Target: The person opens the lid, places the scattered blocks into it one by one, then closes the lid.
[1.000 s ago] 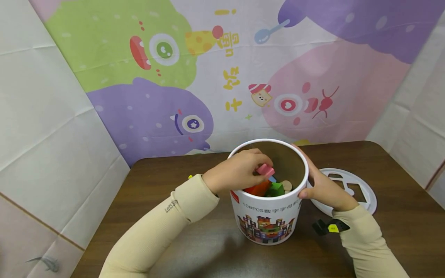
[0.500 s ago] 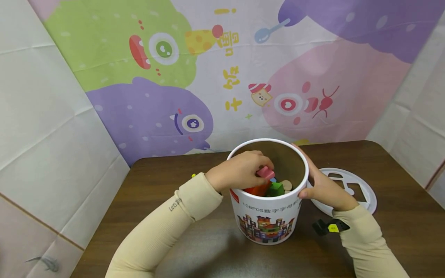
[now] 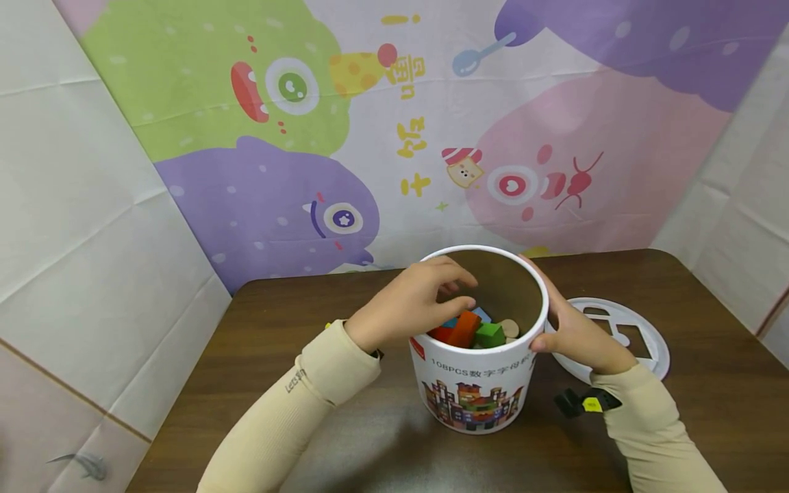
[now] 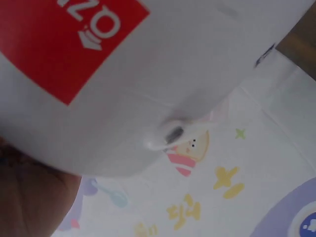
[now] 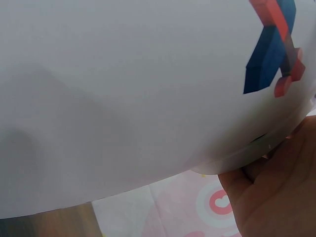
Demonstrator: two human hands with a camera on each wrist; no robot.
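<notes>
A white bucket (image 3: pixel 474 373) with printed block pictures stands upright on the table. Over its left rim reaches my left hand (image 3: pixel 409 305), fingers and thumb spread apart with nothing seen between them. Just beneath them lie a red-orange block (image 3: pixel 464 331), a green block (image 3: pixel 491 335), a light blue block (image 3: pixel 482 315) and a round wooden piece (image 3: pixel 509 329). My right hand (image 3: pixel 576 335) grips the bucket's right side, thumb at the rim; its other fingers are partly hidden. Both wrist views show mostly bucket wall, with part of the left hand (image 4: pixel 37 197) and right hand (image 5: pixel 281 185).
A white lid (image 3: pixel 658 342) with shaped cut-outs lies flat on the table to the right of the bucket, partly behind the right hand. The brown table (image 3: pixel 296 383) ends at a cartoon-printed cloth (image 3: pixel 425 226) at the back.
The left hand held a pink block inside the bucket; its fingers have spread, and the pink block is out of sight. That hand has shifted slightly left. The right hand keeps its place.
</notes>
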